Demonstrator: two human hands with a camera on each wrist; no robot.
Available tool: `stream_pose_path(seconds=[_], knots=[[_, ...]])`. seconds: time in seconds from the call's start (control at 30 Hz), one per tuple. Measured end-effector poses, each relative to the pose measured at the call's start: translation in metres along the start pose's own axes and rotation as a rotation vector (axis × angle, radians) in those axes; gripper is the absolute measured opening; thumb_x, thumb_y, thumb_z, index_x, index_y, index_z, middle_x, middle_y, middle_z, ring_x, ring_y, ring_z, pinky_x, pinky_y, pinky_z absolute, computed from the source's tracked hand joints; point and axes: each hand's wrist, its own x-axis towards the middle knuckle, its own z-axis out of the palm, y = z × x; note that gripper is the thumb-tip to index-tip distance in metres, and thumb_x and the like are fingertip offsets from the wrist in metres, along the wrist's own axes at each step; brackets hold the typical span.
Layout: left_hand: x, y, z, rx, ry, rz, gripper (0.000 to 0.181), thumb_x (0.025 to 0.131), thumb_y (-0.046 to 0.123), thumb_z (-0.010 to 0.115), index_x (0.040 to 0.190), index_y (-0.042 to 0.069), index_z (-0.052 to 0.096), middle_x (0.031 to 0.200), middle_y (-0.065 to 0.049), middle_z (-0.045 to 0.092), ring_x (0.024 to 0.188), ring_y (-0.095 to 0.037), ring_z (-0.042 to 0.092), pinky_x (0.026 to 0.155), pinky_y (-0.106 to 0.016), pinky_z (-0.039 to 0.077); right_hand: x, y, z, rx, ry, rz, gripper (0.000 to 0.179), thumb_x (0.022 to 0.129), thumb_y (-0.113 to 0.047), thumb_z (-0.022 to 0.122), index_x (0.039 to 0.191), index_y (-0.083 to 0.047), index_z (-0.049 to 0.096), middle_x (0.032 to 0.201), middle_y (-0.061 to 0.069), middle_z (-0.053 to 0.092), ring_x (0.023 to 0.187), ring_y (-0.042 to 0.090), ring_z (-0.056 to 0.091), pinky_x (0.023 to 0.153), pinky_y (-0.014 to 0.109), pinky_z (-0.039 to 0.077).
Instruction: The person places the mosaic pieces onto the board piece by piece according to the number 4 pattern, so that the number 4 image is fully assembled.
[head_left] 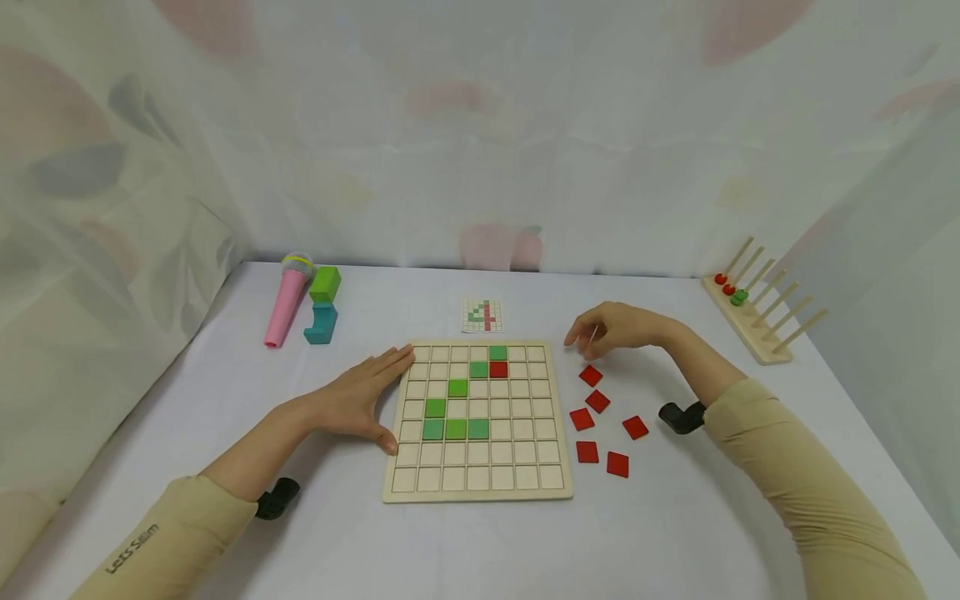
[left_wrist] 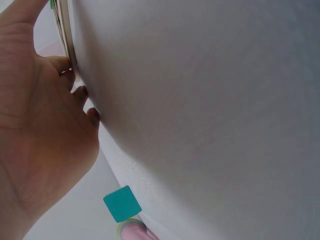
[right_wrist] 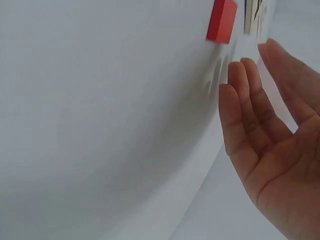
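Leftmost, a beige sleeve [head_left: 172, 533] with dark lettering comes up from the near corner, and the left forearm slants inward, a black device [head_left: 278, 498] at its wrist. Beyond it, toward the back of the white table, lie a pink microphone [head_left: 285, 304] and, just beside it, a green block [head_left: 325, 284] and a teal block [head_left: 321, 323]. The left hand [head_left: 348, 408] is back-up and stretched out: its fingers lie extended toward the board's far left corner, its thumb spreads apart from them toward the near side, and the tips touch the left edge of the wooden grid board [head_left: 480, 479]. The board lies flat in the middle, bearing seven green tiles [head_left: 455, 429] and one red tile [head_left: 498, 369]; a small patterned card [head_left: 482, 317] lies behind it. Just right of the board's far corner hovers the right hand [head_left: 618, 327], wrist bent, fingers loosely curved and pointing left and down, with a gap between thumb and fingers. Below it are six loose red tiles [head_left: 597, 402]. The right forearm angles back to its own sleeve [head_left: 810, 492]; farther right stands a peg rack [head_left: 752, 330] with red and green beads.
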Motion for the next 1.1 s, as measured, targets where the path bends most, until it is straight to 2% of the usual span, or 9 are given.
stream_pose_path(seconds=[0.2, 0.47, 0.8, 1.1], knots=[[-0.001, 0.0, -0.001, -0.007, -0.002, -0.002, 0.14, 0.053, 0.067, 0.085, 0.159, 0.007, 0.015, 0.169, -0.008, 0.009, 0.156, -0.037, 0.009, 0.125, -0.06, 0.014, -0.002, 0.007, 0.001, 0.09, -0.092, -0.002, 0.038, 0.08, 0.003, 0.07, 0.116, -0.01, 0.071, 0.104, 0.014, 0.065, 0.092, 0.021, 0.064, 0.083, 0.029, 0.054], [0.0, -0.002, 0.001, -0.004, 0.001, 0.001, 0.141, 0.053, 0.07, 0.083, 0.159, 0.007, 0.014, 0.17, -0.007, 0.008, 0.156, -0.037, 0.009, 0.125, -0.061, 0.014, -0.002, 0.013, 0.005, 0.097, -0.141, -0.045, 0.041, 0.074, 0.004, 0.075, 0.111, -0.012, 0.073, 0.109, 0.01, 0.068, 0.095, 0.023, 0.057, 0.081, 0.027, 0.051], [0.0, 0.001, -0.001, -0.008, -0.007, -0.004, 0.141, 0.054, 0.068, 0.084, 0.159, 0.007, 0.014, 0.17, -0.008, 0.008, 0.156, -0.037, 0.008, 0.126, -0.059, 0.015, -0.001, 0.022, 0.009, 0.084, -0.148, -0.08, 0.038, 0.073, 0.002, 0.078, 0.107, -0.016, 0.076, 0.109, 0.01, 0.063, 0.092, 0.021, 0.053, 0.079, 0.024, 0.049], [0.001, 0.002, -0.001, 0.007, -0.009, -0.002, 0.141, 0.054, 0.067, 0.085, 0.159, 0.007, 0.013, 0.17, -0.008, 0.007, 0.156, -0.036, 0.009, 0.126, -0.059, 0.016, -0.002, 0.02, 0.013, 0.077, -0.108, -0.044, 0.032, 0.073, -0.004, 0.08, 0.102, -0.016, 0.077, 0.103, 0.008, 0.06, 0.092, 0.022, 0.052, 0.08, 0.027, 0.049]])
